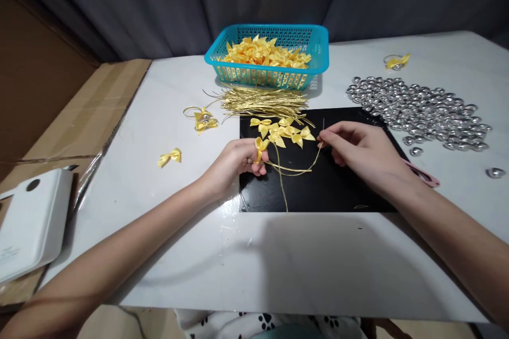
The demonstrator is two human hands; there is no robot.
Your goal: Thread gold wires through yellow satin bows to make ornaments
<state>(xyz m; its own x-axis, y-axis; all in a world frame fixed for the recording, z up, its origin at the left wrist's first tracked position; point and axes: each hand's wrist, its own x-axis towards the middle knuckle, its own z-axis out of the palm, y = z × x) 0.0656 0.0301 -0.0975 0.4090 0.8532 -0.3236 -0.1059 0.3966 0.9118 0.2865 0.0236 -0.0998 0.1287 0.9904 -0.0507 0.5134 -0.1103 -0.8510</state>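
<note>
My left grip (pixel 247 159) is closed, thumb and fingers clamped on 1 yellow bow (pixel 260 144), held above the left half of the black mat (pixel 338 190) on the bench (pixel 191 270). My right grip (pixel 360 148) is pinched at the fingertips on a thin needle (pixel 323 125), above the mat's right half. Thread (pixel 314 163) hangs in a curve between both grips; another length drops from beside the bow to the mat's near edge. A gold strip (pixel 292 168) extends rightward from my left fingers; whether it is held I cannot tell.

Loose bows (pixel 300 136) lie along the mat's far edge, with a bundle of gold ties (pixel 264 101) just beyond, partly overlapping that edge. Behind these, near the bench's far edge, stands a blue basket (pixel 320 55) containing further yellow bows. Silver hearts (pixel 425 111) are spread about the mat's far right corner. A pink-handled tool (pixel 431 179) lies at the mat's right edge, partly hidden by my wrist. 1 assembled ring (pixel 397 62) sits toward the bench's far right corner.
</note>
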